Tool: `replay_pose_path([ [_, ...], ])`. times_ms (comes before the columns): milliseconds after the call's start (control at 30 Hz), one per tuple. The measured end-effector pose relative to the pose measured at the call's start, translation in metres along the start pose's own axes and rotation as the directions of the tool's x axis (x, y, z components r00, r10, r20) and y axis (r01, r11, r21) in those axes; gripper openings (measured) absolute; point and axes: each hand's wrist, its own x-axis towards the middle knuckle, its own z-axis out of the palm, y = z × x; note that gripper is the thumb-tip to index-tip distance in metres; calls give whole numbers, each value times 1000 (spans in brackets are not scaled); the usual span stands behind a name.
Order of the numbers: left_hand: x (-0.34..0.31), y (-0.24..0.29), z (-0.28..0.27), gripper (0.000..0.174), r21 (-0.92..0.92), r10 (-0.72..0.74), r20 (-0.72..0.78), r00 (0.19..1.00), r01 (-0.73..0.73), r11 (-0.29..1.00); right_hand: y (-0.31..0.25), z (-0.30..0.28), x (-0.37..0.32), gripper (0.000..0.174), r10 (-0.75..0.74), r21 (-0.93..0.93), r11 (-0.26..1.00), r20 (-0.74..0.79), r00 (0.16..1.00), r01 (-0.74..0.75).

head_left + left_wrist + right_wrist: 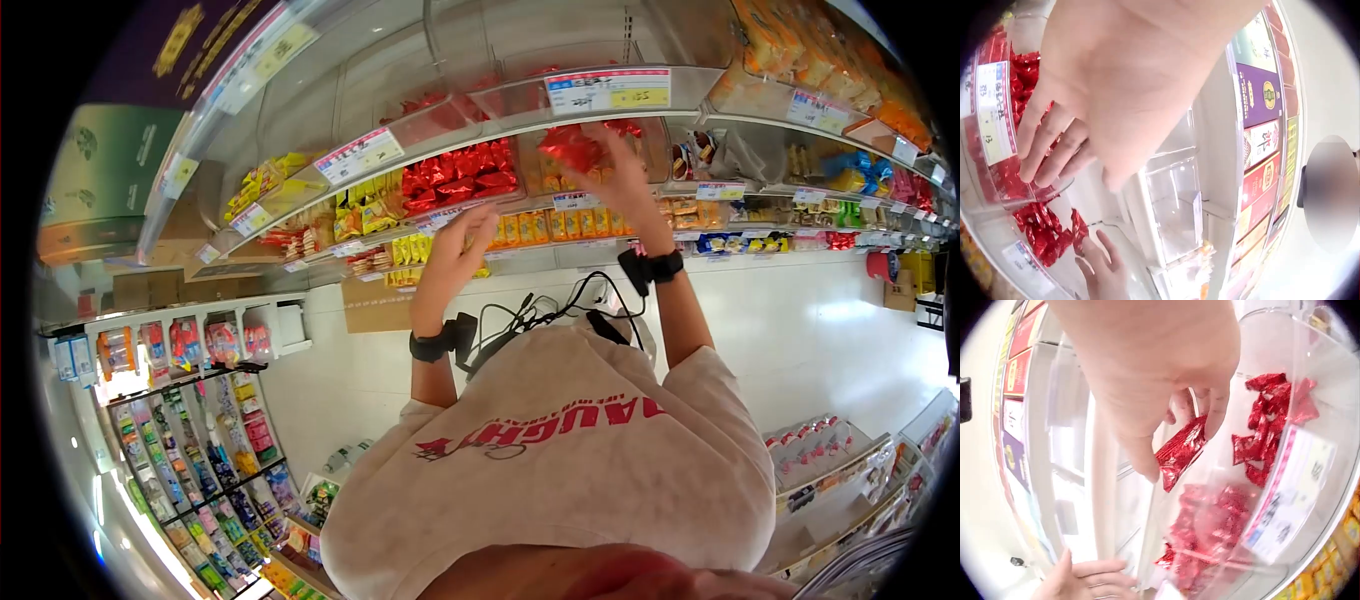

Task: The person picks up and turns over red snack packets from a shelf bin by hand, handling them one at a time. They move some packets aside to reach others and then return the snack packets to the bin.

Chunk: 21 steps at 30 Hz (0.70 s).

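Observation:
My right hand [622,188] pinches a shiny red foil-wrapped packet [1183,450] between thumb and fingers. It is over a clear plastic bin where a small pile of similar red packets [1266,425] lies. In the left wrist view the same hand [1107,269] shows below, with the packet at its fingertips. My left hand [455,265], its fingers loosely extended and holding nothing, is in front of a fuller bin of red packets [460,175]. In the left wrist view its fingers overlap that bin's front, beside a price tag [996,112].
Clear bins of yellow packets [367,205] and orange packets [520,230] line the shelves. Price labels [608,92] run along the shelf edges. Boxed goods [1260,94] stand to one side. Black cables [540,312] hang by my chest. Behind me at left stands another stocked rack [200,460].

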Motion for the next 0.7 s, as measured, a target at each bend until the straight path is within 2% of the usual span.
replay_pose_path([
  [33,-3,-4,5,37,-109,-32,-2,999,31,994,-27,4,-3,73,-29,58,998,26,999,27],
  [100,-9,-23,13,49,-308,-98,51,994,109,945,-68,23,-14,75,11,239,969,179,984,-54],
  [133,-7,-29,11,48,-316,-194,99,976,215,924,-85,34,-19,76,25,321,941,258,966,-110],
  [167,-5,-36,8,47,-321,-287,149,946,321,891,-99,47,-25,75,-31,237,971,293,956,-41],
  [233,-9,-3,16,40,-733,-264,-2,965,178,657,-118,66,-34,73,-126,72,992,379,917,107],
  [333,-15,-21,7,33,-771,-264,28,964,188,608,-122,75,-42,71,-80,135,990,368,926,31],
  [367,-17,-27,8,32,-753,-267,37,963,202,626,-116,74,-41,59,-40,120,993,353,935,-2],
  [433,-12,-47,13,35,-411,-116,-36,993,91,907,-91,61,-39,50,102,93,987,286,953,-134],
  [467,-11,-57,18,36,-199,-37,-47,998,27,980,-78,53,-38,46,175,88,975,247,953,-202],
  [500,-8,-65,29,45,-32,28,-33,999,-29,999,-65,43,-34,40,218,46,972,198,956,-232],
  [533,-8,-54,33,45,-183,11,10,1000,-9,983,-55,32,-32,34,261,8,964,147,954,-265],
  [600,2,-21,34,47,-445,17,89,996,25,895,-36,12,-29,29,346,57,934,103,933,-352],
  [633,7,-24,45,46,-309,117,-18,993,-117,944,-25,7,-26,28,379,88,918,82,922,-386],
  [700,16,-29,54,45,-293,80,40,996,-65,954,4,5,-25,27,387,169,904,66,920,-393],
])
